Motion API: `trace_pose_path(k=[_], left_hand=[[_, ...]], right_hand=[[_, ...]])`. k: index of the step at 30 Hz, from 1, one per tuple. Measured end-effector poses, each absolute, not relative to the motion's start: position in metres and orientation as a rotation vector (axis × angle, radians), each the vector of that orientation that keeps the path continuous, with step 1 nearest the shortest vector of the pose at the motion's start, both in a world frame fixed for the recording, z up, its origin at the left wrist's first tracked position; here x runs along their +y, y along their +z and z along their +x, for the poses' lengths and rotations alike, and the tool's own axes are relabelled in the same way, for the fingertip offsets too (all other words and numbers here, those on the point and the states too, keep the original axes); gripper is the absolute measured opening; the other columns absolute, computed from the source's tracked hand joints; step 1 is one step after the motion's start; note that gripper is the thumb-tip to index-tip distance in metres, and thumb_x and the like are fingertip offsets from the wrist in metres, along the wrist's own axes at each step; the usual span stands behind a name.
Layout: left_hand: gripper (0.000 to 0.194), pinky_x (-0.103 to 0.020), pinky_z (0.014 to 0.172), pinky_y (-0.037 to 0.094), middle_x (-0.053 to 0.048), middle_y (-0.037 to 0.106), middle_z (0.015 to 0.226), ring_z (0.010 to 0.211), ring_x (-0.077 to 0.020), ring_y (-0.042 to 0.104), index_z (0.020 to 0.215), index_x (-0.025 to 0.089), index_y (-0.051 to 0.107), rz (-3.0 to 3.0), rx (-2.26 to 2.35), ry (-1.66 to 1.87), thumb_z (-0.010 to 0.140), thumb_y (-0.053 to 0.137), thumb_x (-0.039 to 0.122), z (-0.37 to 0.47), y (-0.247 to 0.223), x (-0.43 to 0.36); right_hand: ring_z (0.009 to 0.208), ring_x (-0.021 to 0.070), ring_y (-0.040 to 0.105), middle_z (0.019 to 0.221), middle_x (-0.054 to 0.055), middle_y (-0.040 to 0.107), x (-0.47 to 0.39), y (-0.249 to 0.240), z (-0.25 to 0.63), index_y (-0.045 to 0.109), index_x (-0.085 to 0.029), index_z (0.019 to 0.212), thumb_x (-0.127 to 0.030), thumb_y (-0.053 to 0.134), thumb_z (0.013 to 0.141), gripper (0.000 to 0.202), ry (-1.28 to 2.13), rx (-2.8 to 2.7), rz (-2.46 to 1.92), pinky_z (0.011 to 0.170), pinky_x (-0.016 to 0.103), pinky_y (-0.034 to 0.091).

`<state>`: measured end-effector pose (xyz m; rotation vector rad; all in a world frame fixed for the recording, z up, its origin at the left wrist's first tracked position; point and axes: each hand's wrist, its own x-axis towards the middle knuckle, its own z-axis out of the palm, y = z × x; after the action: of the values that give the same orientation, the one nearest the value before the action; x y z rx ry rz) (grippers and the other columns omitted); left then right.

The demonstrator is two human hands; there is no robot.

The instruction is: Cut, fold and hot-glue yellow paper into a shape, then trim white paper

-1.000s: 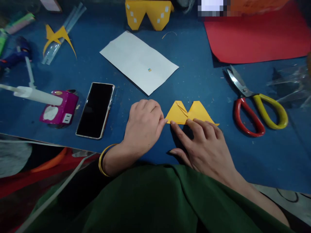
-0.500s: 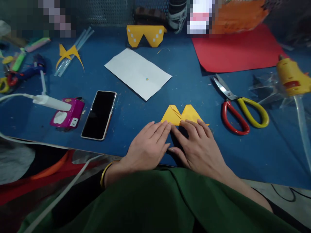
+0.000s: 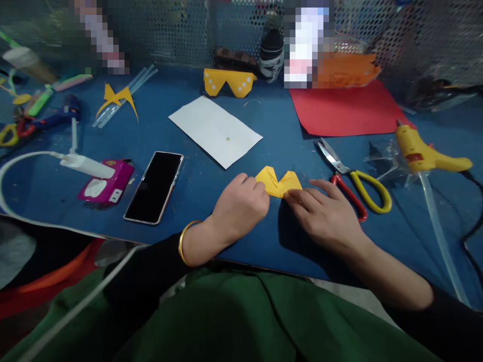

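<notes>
A blue desk (image 3: 151, 136) with a smooth, faintly sheened top. Near its front edge: matt, creased yellow paper (image 3: 279, 189); a phone (image 3: 154, 188) with a glossy black screen; matt green cloth (image 3: 211, 311) just below. Toward the right edge: scissors (image 3: 340, 167) with shiny metal blades and smooth, glossy handles. By the far edge: a matt red sheet (image 3: 343, 113) and a perforated, metal-looking panel (image 3: 234, 27).

From afar I see the bare left hand (image 3: 241, 208) curled, the bare right hand (image 3: 329, 215) slanting inward, palm down.
</notes>
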<state>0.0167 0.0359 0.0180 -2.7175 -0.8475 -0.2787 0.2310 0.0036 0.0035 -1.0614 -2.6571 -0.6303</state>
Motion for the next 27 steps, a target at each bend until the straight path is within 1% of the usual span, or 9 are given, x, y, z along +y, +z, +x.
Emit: trace_pose_path(k=[3, 5, 7, 8, 12, 14, 16, 21, 27], left_hand=[[0.027, -0.035, 0.066, 0.044, -0.008, 0.065, 0.072, 0.070, -0.0220, 0.061, 0.077, 0.012, 0.066, -2.751, -0.897, -0.224, 0.091, 0.046, 0.002, 0.021, 0.016, 0.039], [0.027, -0.036, 0.069, 0.046, -0.010, 0.069, 0.083, 0.075, -0.0227, 0.062, 0.098, 0.008, 0.070, -2.787, -0.878, -0.217, 0.095, 0.044, 0.004, 0.022, 0.012, 0.033], [0.035, -0.039, 0.078, 0.048, -0.017, 0.071, 0.109, 0.088, -0.0253, 0.064, 0.128, 0.004, 0.061, -2.792, -0.875, -0.186, 0.098, 0.043, 0.010, 0.020, 0.007, 0.026], [0.039, -0.041, 0.082, 0.049, -0.021, 0.067, 0.121, 0.095, -0.0273, 0.064, 0.135, 0.002, 0.056, -2.786, -0.893, -0.166, 0.099, 0.044, 0.013, 0.020, 0.004, 0.023], [0.046, -0.045, 0.094, 0.048, -0.027, 0.061, 0.133, 0.112, -0.0322, 0.062, 0.138, -0.003, 0.052, -2.888, -0.894, -0.027, 0.102, 0.041, 0.022, 0.020, 0.000, 0.019], [0.047, -0.048, 0.099, 0.046, -0.028, 0.058, 0.137, 0.120, -0.0340, 0.059, 0.139, -0.004, 0.050, -2.957, -0.896, 0.028, 0.102, 0.039, 0.023, 0.020, -0.001, 0.020], [0.049, -0.050, 0.102, 0.045, -0.028, 0.056, 0.141, 0.124, -0.0349, 0.057, 0.142, -0.003, 0.047, -2.996, -0.929, 0.048, 0.102, 0.039, 0.024, 0.021, 0.000, 0.021], [0.054, -0.048, 0.102, 0.047, -0.028, 0.054, 0.143, 0.124, -0.0347, 0.057, 0.145, -0.003, 0.044, -3.026, -1.006, 0.066, 0.104, 0.034, 0.031, 0.021, 0.004, 0.022], [0.055, -0.045, 0.098, 0.050, -0.027, 0.061, 0.133, 0.114, -0.0336, 0.061, 0.144, -0.004, 0.047, -2.979, -1.016, 0.002, 0.104, 0.036, 0.033, 0.021, 0.005, 0.021]], right_hand=[[0.075, 0.0179, 0.064, 0.091, 0.008, 0.077, 0.014, -0.001, 0.233, 0.072, -0.008, 0.097, -0.004, 0.052, 0.095, 0.021, -0.652, -2.613, -1.101, 0.093, 0.039, 0.044], [0.081, 0.0185, 0.065, 0.097, 0.008, 0.077, 0.014, -0.004, 0.234, 0.072, -0.009, 0.101, -0.005, 0.050, 0.096, 0.023, -0.614, -2.597, -1.121, 0.093, 0.038, 0.044], [0.091, 0.0206, 0.067, 0.105, 0.010, 0.077, 0.010, -0.006, 0.234, 0.070, -0.008, 0.109, -0.006, 0.050, 0.096, 0.025, -0.565, -2.558, -1.166, 0.095, 0.039, 0.045], [0.098, 0.0221, 0.067, 0.110, 0.012, 0.076, 0.007, -0.007, 0.232, 0.069, -0.008, 0.113, -0.007, 0.051, 0.095, 0.025, -0.534, -2.532, -1.195, 0.097, 0.040, 0.045], [0.112, 0.0265, 0.066, 0.121, 0.021, 0.072, -0.006, -0.008, 0.218, 0.057, 0.003, 0.130, -0.013, 0.054, 0.096, 0.038, -0.324, -2.492, -1.224, 0.102, 0.044, 0.047], [0.111, 0.0286, 0.068, 0.121, 0.027, 0.071, -0.010, -0.008, 0.209, 0.053, 0.011, 0.130, -0.018, 0.053, 0.098, 0.043, -0.263, -2.515, -1.213, 0.101, 0.044, 0.049], [0.113, 0.0319, 0.068, 0.123, 0.031, 0.068, -0.013, -0.008, 0.204, 0.053, 0.014, 0.128, -0.022, 0.051, 0.099, 0.046, -0.280, -2.550, -1.229, 0.101, 0.045, 0.051], [0.114, 0.0357, 0.069, 0.124, 0.033, 0.067, -0.018, -0.005, 0.206, 0.053, 0.016, 0.128, -0.024, 0.050, 0.099, 0.049, -0.371, -2.601, -1.315, 0.100, 0.046, 0.052], [0.108, 0.0374, 0.071, 0.120, 0.033, 0.068, -0.024, -0.006, 0.219, 0.054, 0.018, 0.126, -0.027, 0.049, 0.098, 0.053, -0.424, -2.506, -1.472, 0.099, 0.047, 0.052]])
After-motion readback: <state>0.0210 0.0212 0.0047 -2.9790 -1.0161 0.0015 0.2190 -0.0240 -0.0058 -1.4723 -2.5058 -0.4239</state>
